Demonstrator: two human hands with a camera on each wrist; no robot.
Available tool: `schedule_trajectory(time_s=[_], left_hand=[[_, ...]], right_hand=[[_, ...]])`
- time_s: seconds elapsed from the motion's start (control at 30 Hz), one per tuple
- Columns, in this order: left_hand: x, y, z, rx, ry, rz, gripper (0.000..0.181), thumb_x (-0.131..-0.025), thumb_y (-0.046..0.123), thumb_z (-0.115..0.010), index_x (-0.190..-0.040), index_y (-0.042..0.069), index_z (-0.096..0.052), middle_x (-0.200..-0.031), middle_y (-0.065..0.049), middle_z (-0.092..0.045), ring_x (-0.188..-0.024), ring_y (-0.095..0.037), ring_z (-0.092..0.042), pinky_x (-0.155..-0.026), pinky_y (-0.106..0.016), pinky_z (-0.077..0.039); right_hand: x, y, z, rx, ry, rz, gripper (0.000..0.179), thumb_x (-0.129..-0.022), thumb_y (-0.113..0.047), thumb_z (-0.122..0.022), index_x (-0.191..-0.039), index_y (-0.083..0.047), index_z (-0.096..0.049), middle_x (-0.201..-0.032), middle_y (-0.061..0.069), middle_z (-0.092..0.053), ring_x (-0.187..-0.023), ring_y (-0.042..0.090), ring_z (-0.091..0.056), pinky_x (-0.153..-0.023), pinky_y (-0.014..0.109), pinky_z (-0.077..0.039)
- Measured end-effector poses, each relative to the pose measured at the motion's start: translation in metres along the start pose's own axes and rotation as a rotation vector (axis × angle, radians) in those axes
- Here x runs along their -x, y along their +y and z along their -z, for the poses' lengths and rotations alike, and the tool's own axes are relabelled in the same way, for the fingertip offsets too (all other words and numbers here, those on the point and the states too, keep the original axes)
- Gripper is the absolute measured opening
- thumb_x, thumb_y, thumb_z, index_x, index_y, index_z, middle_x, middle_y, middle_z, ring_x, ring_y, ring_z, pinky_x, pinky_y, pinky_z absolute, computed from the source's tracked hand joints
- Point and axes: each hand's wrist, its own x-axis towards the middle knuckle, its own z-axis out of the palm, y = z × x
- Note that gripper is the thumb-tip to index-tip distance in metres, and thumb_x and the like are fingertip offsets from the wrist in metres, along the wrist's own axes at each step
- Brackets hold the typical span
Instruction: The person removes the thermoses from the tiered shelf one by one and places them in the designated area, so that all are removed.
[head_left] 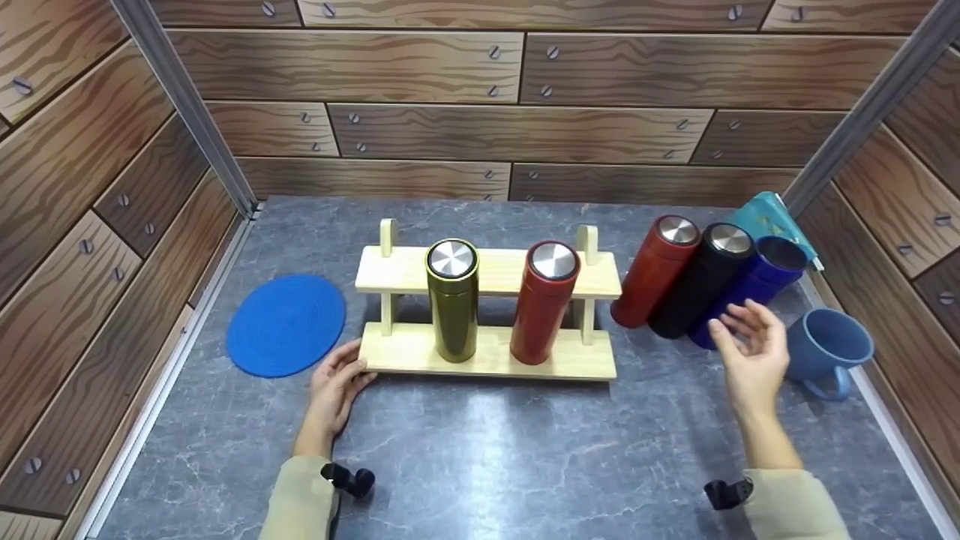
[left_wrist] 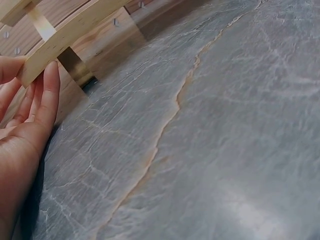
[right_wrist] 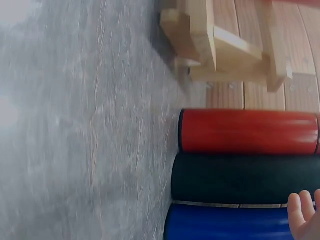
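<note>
A two-tier wooden rack stands mid-table, with an olive-gold thermos and a red thermos upright on its lower board. My left hand pinches the left end of that board, thumb on top and fingers beneath, as the left wrist view shows. On the right, my right hand is raised in front of a blue thermos, fingers loosely bent and holding nothing. Beside the blue one stand a black thermos and a second red thermos, in a close row. The right wrist view also shows the row.
A round blue mat lies left of the rack. At the right edge stands a blue mug, its handle toward the front. A teal packet sits in the back right corner. Wood-patterned walls enclose the back and sides.
</note>
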Motion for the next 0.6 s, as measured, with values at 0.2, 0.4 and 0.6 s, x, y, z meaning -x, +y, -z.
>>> schedule_trajectory(time_s=[0.2,0.4,0.6], left_hand=[[0.000,0.000,-0.001,-0.016,-0.006,-0.011,0.047,-0.083,-0.006,-0.061,-0.128,-0.004,-0.048,-0.113,-0.012,-0.056,-0.087,-0.021,-0.060,-0.074,-0.035,-0.054],[0.000,0.000,-0.001,0.008,0.022,0.009,0.046,-0.082,-0.008,-0.060,-0.127,-0.005,-0.048,-0.113,-0.012,-0.056,-0.089,-0.022,-0.060,-0.074,-0.036,-0.054],[0.001,0.000,-0.001,0.013,0.032,0.010,0.046,-0.082,-0.008,-0.061,-0.127,-0.005,-0.048,-0.113,-0.013,-0.056,-0.089,-0.023,-0.060,-0.074,-0.036,-0.054]], right_hand=[[0.013,0.002,-0.017,-0.020,-0.157,-0.027,0.052,-0.074,0.022,-0.062,-0.123,0.015,-0.044,-0.108,0.025,-0.056,-0.094,0.027,-0.059,-0.077,0.023,-0.051],[0.027,-0.006,-0.041,-0.063,-0.260,-0.060,0.052,-0.077,0.020,-0.061,-0.124,0.017,-0.040,-0.111,0.032,-0.053,-0.099,0.031,-0.058,-0.080,0.026,-0.052],[0.040,-0.013,-0.066,-0.040,-0.338,-0.077,0.052,-0.078,0.016,-0.063,-0.125,0.016,-0.040,-0.113,0.035,-0.051,-0.102,0.031,-0.057,-0.082,0.027,-0.051]])
